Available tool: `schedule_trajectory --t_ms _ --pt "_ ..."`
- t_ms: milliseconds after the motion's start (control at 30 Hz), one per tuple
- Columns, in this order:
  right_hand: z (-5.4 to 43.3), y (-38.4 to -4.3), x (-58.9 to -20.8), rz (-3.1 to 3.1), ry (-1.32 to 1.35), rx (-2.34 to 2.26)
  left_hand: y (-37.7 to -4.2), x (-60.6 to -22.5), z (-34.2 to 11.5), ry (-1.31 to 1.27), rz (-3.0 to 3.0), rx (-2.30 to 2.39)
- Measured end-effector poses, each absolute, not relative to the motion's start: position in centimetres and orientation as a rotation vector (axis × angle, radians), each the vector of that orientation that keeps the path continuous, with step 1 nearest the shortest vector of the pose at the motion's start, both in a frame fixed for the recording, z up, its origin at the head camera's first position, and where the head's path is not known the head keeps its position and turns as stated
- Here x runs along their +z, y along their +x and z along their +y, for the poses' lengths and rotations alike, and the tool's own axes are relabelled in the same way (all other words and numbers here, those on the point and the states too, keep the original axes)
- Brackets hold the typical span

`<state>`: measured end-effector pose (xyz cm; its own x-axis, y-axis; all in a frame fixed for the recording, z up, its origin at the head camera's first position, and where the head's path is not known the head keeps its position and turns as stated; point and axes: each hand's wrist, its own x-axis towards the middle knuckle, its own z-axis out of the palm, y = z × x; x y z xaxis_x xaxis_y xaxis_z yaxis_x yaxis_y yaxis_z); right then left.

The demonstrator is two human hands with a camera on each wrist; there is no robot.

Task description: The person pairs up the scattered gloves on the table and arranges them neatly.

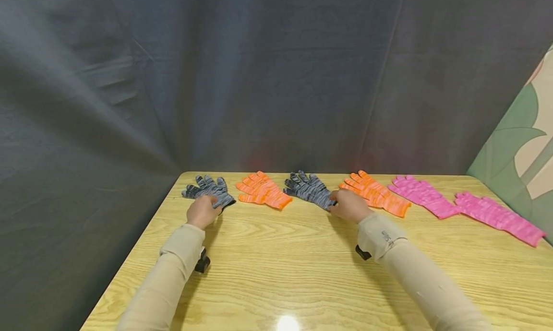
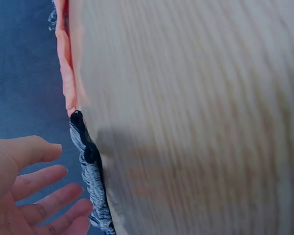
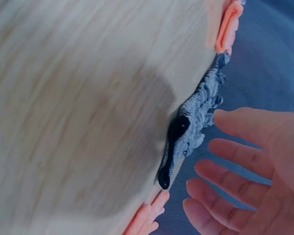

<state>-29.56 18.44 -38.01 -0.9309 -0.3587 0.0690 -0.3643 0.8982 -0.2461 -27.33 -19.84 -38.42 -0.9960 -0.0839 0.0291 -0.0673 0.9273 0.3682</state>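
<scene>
At the far left of the table, a black-and-grey knit glove [image 1: 210,187] lies flat with its dark cuff toward me. My left hand [image 1: 203,212] hovers by that cuff, and in the left wrist view its thumb and fingers [image 2: 46,198] are spread with nothing between them. A second black-and-grey glove [image 1: 308,189] lies near the middle. Over its cuff is my right hand [image 1: 351,205]; the right wrist view shows the fingers [image 3: 230,183] loosely parted, the thumb tip right beside the knit.
Between the grey gloves lies an orange glove [image 1: 264,191], another orange glove [image 1: 378,193] is right of my right hand, and two pink gloves, one nearer [image 1: 425,195] and one farther right [image 1: 497,215], continue the row. A dark curtain [image 1: 276,81] hangs behind the wooden table [image 1: 276,264].
</scene>
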Motion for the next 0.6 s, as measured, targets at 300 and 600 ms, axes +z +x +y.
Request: schedule_trajectory --t_ms 300,600 --pt "17.7 -30.6 -38.7 -3.095 0.524 0.351 -27.7 -38.8 -20.0 0.143 -3.093 -0.487" --pt "17.3 -30.8 -38.8 -3.105 0.500 0.303 -28.0 -39.1 -20.1 0.153 -3.110 -0.475"
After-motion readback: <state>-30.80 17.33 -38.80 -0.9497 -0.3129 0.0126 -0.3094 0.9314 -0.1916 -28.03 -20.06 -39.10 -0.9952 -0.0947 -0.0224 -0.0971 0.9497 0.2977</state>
